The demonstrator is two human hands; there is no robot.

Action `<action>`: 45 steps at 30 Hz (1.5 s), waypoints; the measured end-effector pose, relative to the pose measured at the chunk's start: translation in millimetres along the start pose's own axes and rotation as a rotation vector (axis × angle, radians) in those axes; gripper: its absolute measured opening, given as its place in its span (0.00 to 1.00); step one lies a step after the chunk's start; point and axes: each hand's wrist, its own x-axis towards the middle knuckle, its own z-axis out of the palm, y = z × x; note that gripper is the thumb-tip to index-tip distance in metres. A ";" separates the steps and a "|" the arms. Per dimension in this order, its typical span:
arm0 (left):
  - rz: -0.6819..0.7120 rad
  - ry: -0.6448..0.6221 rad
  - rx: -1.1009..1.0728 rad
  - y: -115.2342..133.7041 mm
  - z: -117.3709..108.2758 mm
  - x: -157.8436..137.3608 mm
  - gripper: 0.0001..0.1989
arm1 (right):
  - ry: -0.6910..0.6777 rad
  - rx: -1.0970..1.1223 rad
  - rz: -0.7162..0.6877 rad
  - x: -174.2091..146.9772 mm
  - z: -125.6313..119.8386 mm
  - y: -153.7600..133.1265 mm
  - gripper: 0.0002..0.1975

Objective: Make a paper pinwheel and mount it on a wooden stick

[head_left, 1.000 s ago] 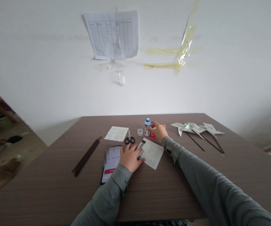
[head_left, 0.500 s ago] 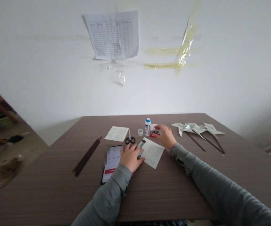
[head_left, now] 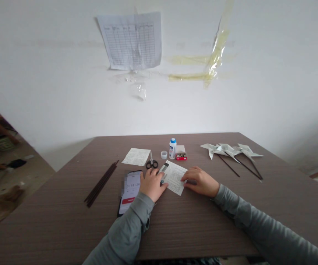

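In front of me lies a square sheet of printed paper, tilted like a diamond on the table. My left hand rests at the sheet's left side with fingers spread, partly covering it. My right hand has its thumb and fingers closed around the sheet's right corner. Just beyond the sheet are black-handled scissors, a small clear cup, a white bottle with a blue cap, and an opened red box of small metallic pieces. A phone showing a timer lies left of my left hand.
Several dark thin sticks lie at left. Another printed sheet is farther back. Paper pinwheels on sticks lie at the right. The brown table meets a white wall with a taped-up form.
My right hand has moved from the red box back toward me to the sheet's right corner, and the box is now uncovered. My left hand stays in place.
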 end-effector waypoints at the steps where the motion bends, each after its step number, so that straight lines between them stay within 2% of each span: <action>1: -0.005 -0.009 0.002 2.3 -2.4 -0.4 0.26 | 0.001 -0.020 -0.007 -0.5 1.3 -2.1 0.06; 5: -0.016 -0.019 0.003 7.1 -6.0 -1.4 0.26 | -0.016 -0.094 -0.023 0.3 4.9 -7.1 0.07; 12: 0.021 0.039 -0.014 4.4 3.1 -0.1 0.25 | -0.022 -0.136 -0.031 -0.4 6.3 -4.4 0.08; 21: 0.003 0.034 0.020 10.7 2.2 -1.4 0.26 | -0.032 -0.265 -0.119 0.9 11.2 2.0 0.09; 33: -0.010 0.011 0.016 10.8 1.9 -1.2 0.26 | -0.019 -0.274 -0.104 0.0 11.4 0.6 0.22; 40: 0.001 0.005 0.023 9.1 1.0 -1.9 0.26 | 0.014 -0.243 -0.175 -0.2 11.9 11.8 0.19; 45: -0.014 0.011 0.028 12.8 -2.2 -3.2 0.26 | 0.049 -0.208 -0.105 -0.2 14.8 8.4 0.17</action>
